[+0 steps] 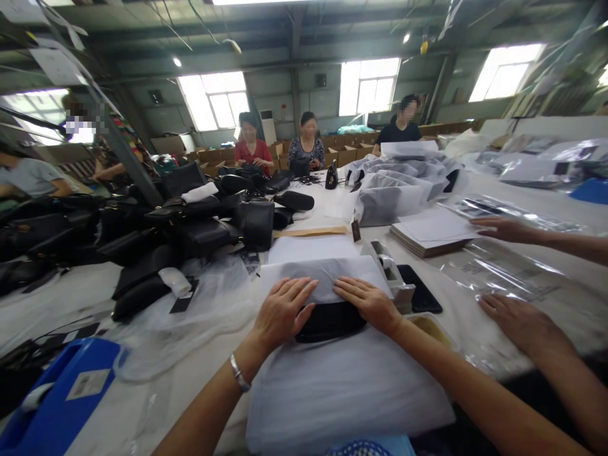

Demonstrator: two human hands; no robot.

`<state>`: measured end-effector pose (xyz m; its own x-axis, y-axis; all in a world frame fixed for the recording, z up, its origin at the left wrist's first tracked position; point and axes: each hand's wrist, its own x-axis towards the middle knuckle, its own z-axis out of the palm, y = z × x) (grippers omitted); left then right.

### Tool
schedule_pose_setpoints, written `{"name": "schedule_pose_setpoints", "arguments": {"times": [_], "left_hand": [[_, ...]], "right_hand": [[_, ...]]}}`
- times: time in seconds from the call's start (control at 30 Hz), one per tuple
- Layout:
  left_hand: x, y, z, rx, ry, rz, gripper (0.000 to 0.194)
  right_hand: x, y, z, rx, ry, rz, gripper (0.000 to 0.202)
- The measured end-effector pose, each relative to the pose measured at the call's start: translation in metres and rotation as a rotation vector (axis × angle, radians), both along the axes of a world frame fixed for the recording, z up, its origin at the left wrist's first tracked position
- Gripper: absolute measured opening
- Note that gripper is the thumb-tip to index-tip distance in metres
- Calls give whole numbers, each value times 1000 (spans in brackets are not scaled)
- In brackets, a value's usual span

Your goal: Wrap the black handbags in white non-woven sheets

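In front of me a black bag (330, 321) lies partly covered by white tissue paper (327, 278). My left hand (285, 310) rests flat on the paper's left side, fingers stretched out, thumb by the bag's edge. On the right side my right hand (368, 303) presses the paper the same way, fingers extended. More tissue paper (346, 386) spreads toward me beneath the bag. Just beyond the hands sits a stack of white sheets (311, 248). The bag's far part is hidden under the paper.
Black bags (209, 234) pile up at the left, near a blue tape dispenser (61, 392). To the right are another tape dispenser (392, 272), a black phone (420, 290), a stack of boards (432, 231) and clear plastic bags (508, 272). A co-worker's hands (522, 323) reach in there.
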<state>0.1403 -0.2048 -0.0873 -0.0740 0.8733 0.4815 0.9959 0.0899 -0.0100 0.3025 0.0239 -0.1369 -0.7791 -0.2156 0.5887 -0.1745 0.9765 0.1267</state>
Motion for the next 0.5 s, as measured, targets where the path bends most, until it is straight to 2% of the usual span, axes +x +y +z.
{"name": "schedule_pose_setpoints", "arguments": {"times": [0.07,0.17,0.33,0.43,0.5], "left_hand": [[10,19,1,-16,-26,0,50],[19,36,-14,-74,-66,14,53],[28,23,-42,-83,-81,8,51],[33,14,-47,-93,-97,-1,51],[34,12,-47,-94,-117,-6,51]], "right_hand": [[3,-1,1,-18,-20,-21,52],[20,-9,5,-51,-46,-64,44],[81,-41,12,-309,-114,-110,30],[112,-60,10,-434,-249,-56,38],[122,-67,6,-473,-326,-35,47]]}}
